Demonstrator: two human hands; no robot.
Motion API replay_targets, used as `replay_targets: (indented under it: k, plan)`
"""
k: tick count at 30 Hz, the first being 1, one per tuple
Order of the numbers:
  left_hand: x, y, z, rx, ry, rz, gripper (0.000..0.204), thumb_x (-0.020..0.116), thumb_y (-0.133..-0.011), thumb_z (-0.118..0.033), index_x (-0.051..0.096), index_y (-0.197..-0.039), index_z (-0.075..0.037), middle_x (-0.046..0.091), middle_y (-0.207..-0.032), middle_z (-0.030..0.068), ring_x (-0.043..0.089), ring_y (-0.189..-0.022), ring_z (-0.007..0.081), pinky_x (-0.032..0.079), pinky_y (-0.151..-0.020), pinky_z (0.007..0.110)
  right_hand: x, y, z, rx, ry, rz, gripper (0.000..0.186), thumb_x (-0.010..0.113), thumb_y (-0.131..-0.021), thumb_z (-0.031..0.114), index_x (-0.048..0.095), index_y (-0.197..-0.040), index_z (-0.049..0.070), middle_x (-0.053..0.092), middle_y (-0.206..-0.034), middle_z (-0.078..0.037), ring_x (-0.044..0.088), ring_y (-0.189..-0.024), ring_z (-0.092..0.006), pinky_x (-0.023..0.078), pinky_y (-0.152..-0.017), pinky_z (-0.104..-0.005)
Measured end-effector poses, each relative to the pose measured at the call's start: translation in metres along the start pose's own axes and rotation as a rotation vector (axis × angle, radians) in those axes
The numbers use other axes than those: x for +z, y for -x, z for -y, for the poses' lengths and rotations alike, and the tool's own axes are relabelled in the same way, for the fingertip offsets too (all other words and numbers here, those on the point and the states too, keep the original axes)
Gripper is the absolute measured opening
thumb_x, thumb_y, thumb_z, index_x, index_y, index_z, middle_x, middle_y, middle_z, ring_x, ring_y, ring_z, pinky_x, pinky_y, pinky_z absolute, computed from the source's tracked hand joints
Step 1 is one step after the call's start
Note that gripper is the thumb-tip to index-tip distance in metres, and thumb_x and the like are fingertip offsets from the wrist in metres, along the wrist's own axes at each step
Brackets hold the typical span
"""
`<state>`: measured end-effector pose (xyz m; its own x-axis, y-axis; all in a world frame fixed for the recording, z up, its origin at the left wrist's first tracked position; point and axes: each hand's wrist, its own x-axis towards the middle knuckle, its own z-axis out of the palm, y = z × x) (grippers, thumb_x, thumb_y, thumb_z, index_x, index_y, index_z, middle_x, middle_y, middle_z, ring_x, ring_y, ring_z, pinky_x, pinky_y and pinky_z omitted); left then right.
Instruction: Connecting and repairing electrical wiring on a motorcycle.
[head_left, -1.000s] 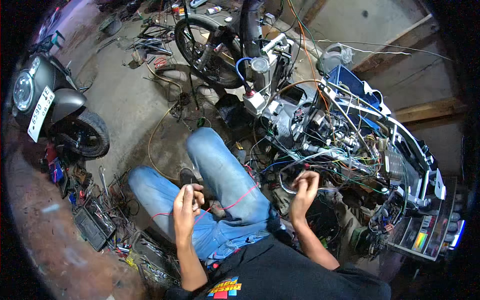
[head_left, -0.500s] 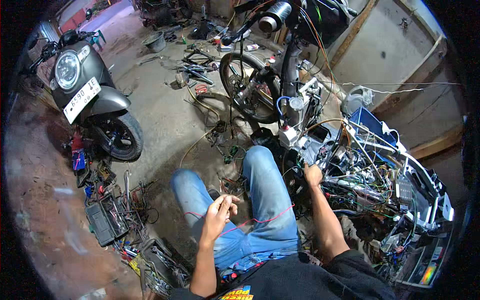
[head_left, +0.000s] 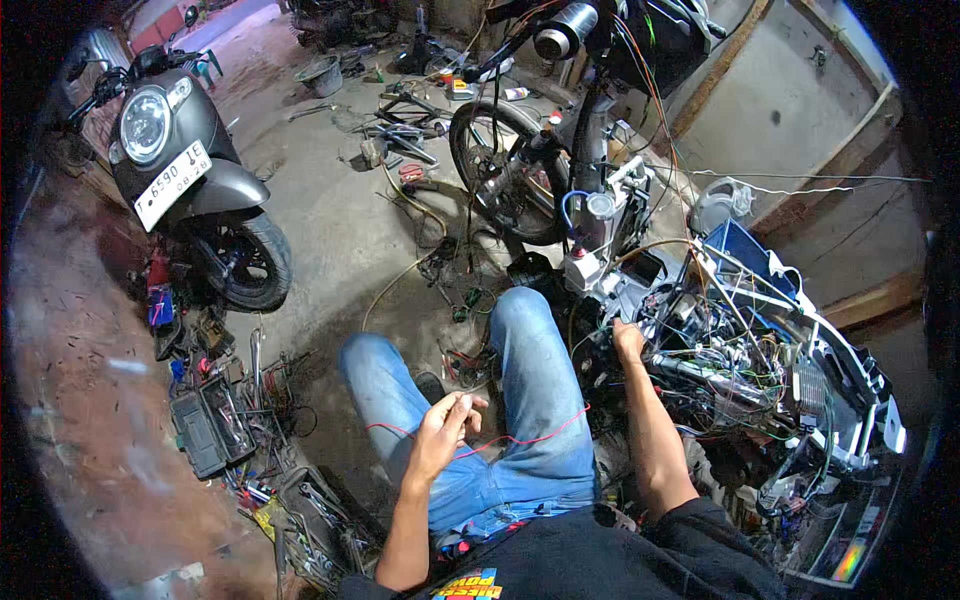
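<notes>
A seated person works on a stripped motorcycle's wiring.
The left hand (head_left: 440, 430) hovers over the blue-jeaned lap, fingers pinched on a thin red wire (head_left: 530, 438) that runs across the thigh toward the tangled multicoloured wiring loom (head_left: 720, 350). The right hand (head_left: 628, 340) reaches into that loom; whether its fingers grasp anything cannot be told. A grey scooter (head_left: 190, 170) stands well apart on the concrete floor (head_left: 330, 220).

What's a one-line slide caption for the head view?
Seated person's left hand pinches a thin red wire over jeans while the right hand reaches into a stripped motorcycle's wiring.
</notes>
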<state>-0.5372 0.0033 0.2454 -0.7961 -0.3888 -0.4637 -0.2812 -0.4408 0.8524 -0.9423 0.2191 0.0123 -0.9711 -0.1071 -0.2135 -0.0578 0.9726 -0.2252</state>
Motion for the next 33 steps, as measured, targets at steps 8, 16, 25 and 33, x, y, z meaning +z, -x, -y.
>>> replay_targets:
  k: [8,16,25,33]
  plan:
    - [0.011,-0.003,0.006,-0.019,0.020,0.017,0.037,0.047,-0.104,-0.039,0.060,-0.107,-0.005,0.055,-0.076,-0.0032,0.039,-0.057,0.0001,0.030,-0.050,0.016,0.012,-0.011,-0.016,0.035,-1.107,0.006,0.033,0.049,-0.096,0.022,0.058,-0.103,-0.008,0.068,-0.106,-0.025,0.070,-0.086,-0.0357,0.055,-0.073,-0.0385]
    - [0.018,-0.005,0.007,-0.002,-0.001,0.037,0.037,0.047,-0.104,-0.040,0.061,-0.108,-0.005,0.055,-0.076,-0.0030,0.039,-0.058,0.0002,0.030,-0.050,0.017,-0.025,0.013,-0.001,0.062,-1.679,0.111,0.033,0.035,-0.098,0.022,0.050,-0.106,-0.006,0.064,-0.116,-0.028,0.070,-0.097,-0.0372,0.058,-0.076,-0.0372]
    - [0.018,-0.003,0.008,-0.009,-0.005,0.030,0.039,0.047,-0.103,-0.041,0.061,-0.107,-0.005,0.055,-0.075,-0.0029,0.039,-0.058,0.0006,0.030,-0.050,0.017,-0.060,0.029,0.022,0.119,-1.921,0.094,0.045,0.033,-0.098,0.038,0.043,-0.127,0.005,0.064,-0.111,-0.029,0.070,-0.085,-0.0429,0.059,-0.072,-0.0426]
    - [0.015,-0.001,0.010,-0.032,0.011,0.025,0.038,0.047,-0.104,-0.040,0.060,-0.108,-0.005,0.055,-0.075,-0.0029,0.038,-0.057,0.0003,0.030,-0.049,0.017,-0.042,0.011,0.013,0.270,-2.080,0.117,0.048,0.040,-0.101,0.040,0.045,-0.129,0.001,0.062,-0.122,-0.024,0.066,-0.106,-0.0394,0.057,-0.079,-0.0412]
